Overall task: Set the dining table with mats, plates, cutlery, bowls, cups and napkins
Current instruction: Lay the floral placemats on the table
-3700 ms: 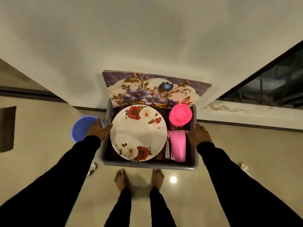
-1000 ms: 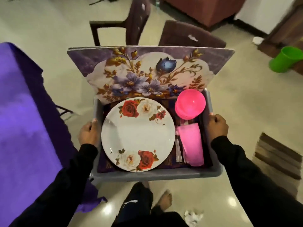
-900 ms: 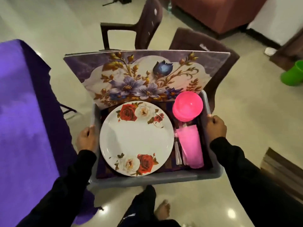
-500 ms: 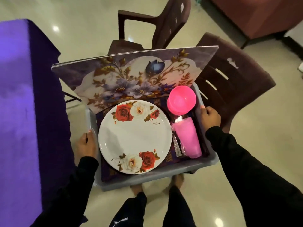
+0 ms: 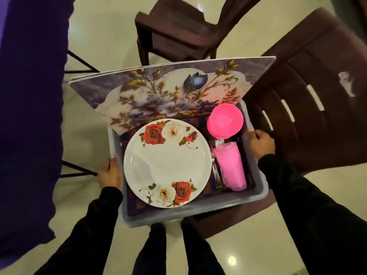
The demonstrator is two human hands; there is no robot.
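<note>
Nothing laid yet, by the look of it; all the tableware is in the bin (image 5: 190, 214), carried at waist height. Far left of frame: purple-covered surface (image 5: 29, 116), only a cloth edge in view, no settings on it. Left hand (image 5: 110, 174) grips the bin's left rim, fingers curled over the edge. Inside, left to right: floral mats (image 5: 168, 94) propped vs. the far wall, rose plate (image 5: 167, 162) lying flat on a dark cloth, prob. napkins, cutlery (image 5: 217, 175) beside it, pink bowls (image 5: 225, 120) stacked above pink cups (image 5: 231, 165). Right hand (image 5: 261, 144) grips the right rim, fingers curled round it. Brown chair (image 5: 309, 92) w/ a white scuff at right, under the bin. Left to do: everything, mats first. No brands, labels or readable writing anywhere.
</note>
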